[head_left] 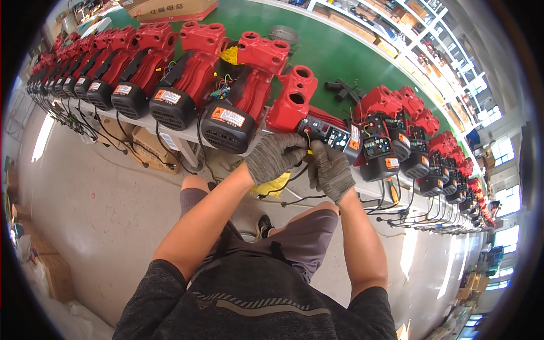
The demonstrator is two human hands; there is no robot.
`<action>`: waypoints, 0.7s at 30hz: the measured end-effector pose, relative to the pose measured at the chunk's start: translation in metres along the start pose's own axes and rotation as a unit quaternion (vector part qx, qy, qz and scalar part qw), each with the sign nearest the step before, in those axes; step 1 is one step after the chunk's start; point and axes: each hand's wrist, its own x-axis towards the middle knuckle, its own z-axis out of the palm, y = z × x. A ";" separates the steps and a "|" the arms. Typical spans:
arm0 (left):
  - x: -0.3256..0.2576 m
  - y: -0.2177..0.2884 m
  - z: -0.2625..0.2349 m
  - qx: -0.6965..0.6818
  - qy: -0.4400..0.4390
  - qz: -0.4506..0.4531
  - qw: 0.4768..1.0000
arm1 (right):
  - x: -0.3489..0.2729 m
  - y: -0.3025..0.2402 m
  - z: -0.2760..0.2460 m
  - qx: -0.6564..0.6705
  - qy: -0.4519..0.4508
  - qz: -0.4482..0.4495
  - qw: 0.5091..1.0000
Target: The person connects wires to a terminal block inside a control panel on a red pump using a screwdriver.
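A red pump (292,99) lies at the front edge of the bench, its circuit board (335,137) uncovered. A thin yellow-green wire (307,137) comes down from its housing to my gloved fingers. My left hand (275,157), in a grey knit glove, pinches at the wire beside the pump's lower edge. My right hand (331,171), gloved the same way, is closed at the same spot, fingertips almost touching the left ones. A small yellow piece (309,152) shows between the two hands. The fingers hide the wire's end.
More red pumps with black motor covers (229,127) line the bench to the left; others with exposed boards (378,146) line it to the right. Power cords (306,198) dangle below. An orange-handled screwdriver (392,191) hangs at the edge. Black parts (343,89) lie on the green top (323,56).
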 end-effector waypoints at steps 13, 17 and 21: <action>0.003 0.007 -0.003 -0.060 -0.023 -0.073 0.995 | 0.008 0.025 -0.008 -0.308 0.154 -0.399 0.850; 0.001 0.006 -0.004 0.007 -0.018 -0.060 0.998 | 0.010 0.018 -0.004 -0.302 0.128 -0.350 0.878; 0.003 0.000 -0.003 0.016 -0.019 0.000 1.000 | 0.011 0.016 0.001 -0.206 0.097 -0.270 0.936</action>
